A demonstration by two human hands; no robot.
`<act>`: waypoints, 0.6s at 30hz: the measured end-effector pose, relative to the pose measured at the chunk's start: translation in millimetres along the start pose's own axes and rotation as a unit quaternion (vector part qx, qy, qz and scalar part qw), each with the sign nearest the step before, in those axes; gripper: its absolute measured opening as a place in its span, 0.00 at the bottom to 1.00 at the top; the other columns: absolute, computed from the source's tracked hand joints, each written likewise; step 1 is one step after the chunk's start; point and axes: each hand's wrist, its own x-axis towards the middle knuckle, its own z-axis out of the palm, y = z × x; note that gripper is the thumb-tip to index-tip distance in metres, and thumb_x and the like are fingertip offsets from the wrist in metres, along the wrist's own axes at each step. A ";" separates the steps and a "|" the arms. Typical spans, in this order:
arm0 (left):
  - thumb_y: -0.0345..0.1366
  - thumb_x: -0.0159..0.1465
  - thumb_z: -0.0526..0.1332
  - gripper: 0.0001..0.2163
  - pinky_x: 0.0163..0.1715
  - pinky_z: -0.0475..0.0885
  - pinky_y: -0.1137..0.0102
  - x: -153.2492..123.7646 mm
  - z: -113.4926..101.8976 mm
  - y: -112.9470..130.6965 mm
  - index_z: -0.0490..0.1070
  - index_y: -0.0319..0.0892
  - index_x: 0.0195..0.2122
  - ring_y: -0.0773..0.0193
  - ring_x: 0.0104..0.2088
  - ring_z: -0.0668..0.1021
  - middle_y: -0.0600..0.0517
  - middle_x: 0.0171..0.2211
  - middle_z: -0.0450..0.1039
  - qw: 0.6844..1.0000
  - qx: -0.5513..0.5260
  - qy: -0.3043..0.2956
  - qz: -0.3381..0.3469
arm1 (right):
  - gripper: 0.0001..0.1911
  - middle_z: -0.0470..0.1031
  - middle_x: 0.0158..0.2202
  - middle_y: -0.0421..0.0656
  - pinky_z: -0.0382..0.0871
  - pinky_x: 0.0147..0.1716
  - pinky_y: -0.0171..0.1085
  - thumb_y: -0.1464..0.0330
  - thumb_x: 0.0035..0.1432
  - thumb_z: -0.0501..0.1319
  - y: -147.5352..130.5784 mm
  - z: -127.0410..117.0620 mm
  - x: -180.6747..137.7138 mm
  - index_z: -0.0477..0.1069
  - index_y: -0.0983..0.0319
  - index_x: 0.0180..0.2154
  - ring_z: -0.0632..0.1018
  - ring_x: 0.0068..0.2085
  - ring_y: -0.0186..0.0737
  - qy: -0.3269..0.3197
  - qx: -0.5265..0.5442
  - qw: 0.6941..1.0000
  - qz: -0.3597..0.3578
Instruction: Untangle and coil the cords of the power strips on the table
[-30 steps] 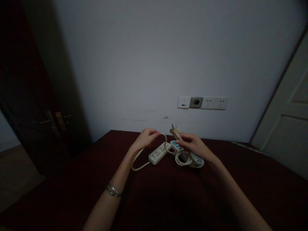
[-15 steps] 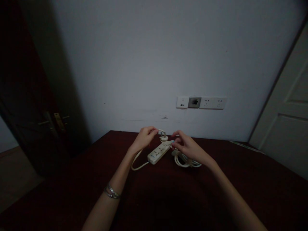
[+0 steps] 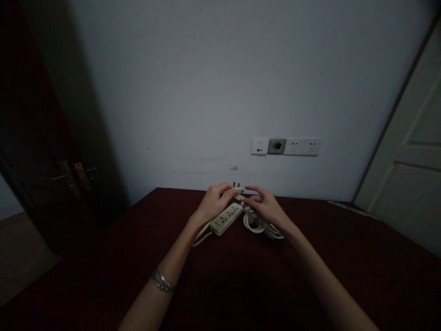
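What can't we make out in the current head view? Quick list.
All in the head view:
Plug: body partly hidden by the left hand.
Right hand: fingertips too small to tell whether they touch the plug.
Power strip: label too small to read.
Coiled cord: partly hidden by the right hand.
Grey wall fitting: inside too dark.
Door at right: cut off by the right edge.
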 end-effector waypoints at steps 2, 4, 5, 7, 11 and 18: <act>0.42 0.62 0.53 0.14 0.28 0.63 0.75 -1.2 -0.1 2.2 0.72 0.38 0.35 0.68 0.29 0.70 0.51 0.29 0.72 0.999 -0.019 -0.031 0.017 | 0.30 0.75 0.26 0.43 0.54 0.17 0.30 0.61 0.45 0.64 -5.5 0.3 -0.6 0.62 0.65 0.49 0.65 0.18 0.29 0.005 0.061 0.998 0.033; 0.41 0.62 0.53 0.13 0.29 0.64 0.75 -2.0 -1.6 3.2 0.72 0.38 0.37 0.68 0.30 0.71 0.50 0.32 0.73 0.997 -0.041 -0.054 0.024 | 0.28 0.75 0.26 0.44 0.56 0.18 0.30 0.65 0.43 0.64 -11.1 0.6 -1.3 0.64 0.65 0.48 0.67 0.20 0.30 0.017 0.138 0.988 0.061; 0.41 0.62 0.53 0.13 0.28 0.63 0.75 -2.2 -2.8 3.2 0.72 0.38 0.38 0.69 0.29 0.70 0.50 0.32 0.73 0.996 -0.052 -0.065 0.021 | 0.27 0.75 0.26 0.45 0.57 0.18 0.30 0.66 0.43 0.64 -13.4 0.7 -1.5 0.65 0.65 0.47 0.69 0.22 0.31 0.021 0.176 0.982 0.068; 0.40 0.61 0.55 0.12 0.25 0.61 0.76 -2.2 -5.1 2.2 0.71 0.38 0.39 0.70 0.27 0.69 0.51 0.30 0.71 0.993 -0.072 -0.090 0.015 | 0.22 0.75 0.27 0.45 0.58 0.19 0.31 0.64 0.44 0.63 -15.7 0.9 -1.8 0.69 0.65 0.44 0.71 0.24 0.33 0.024 0.228 0.971 0.067; 0.41 0.58 0.58 0.12 0.20 0.57 0.77 -1.9 -4.8 -0.7 0.70 0.38 0.39 0.73 0.22 0.65 0.55 0.25 0.66 0.984 -0.095 -0.148 0.011 | 0.22 0.74 0.26 0.44 0.58 0.18 0.30 0.59 0.43 0.66 -12.7 1.5 -1.5 0.72 0.65 0.39 0.71 0.24 0.33 0.025 0.212 0.975 0.064; 0.44 0.55 0.62 0.16 0.20 0.57 0.76 -7.3 20.2 8.6 0.69 0.40 0.41 0.72 0.20 0.64 0.58 0.20 0.61 0.990 -0.026 -0.130 0.039 | 0.19 0.76 0.30 0.44 0.67 0.27 0.33 0.62 0.41 0.67 -13.6 1.4 -4.6 0.74 0.63 0.37 0.74 0.28 0.36 0.033 0.230 0.970 0.074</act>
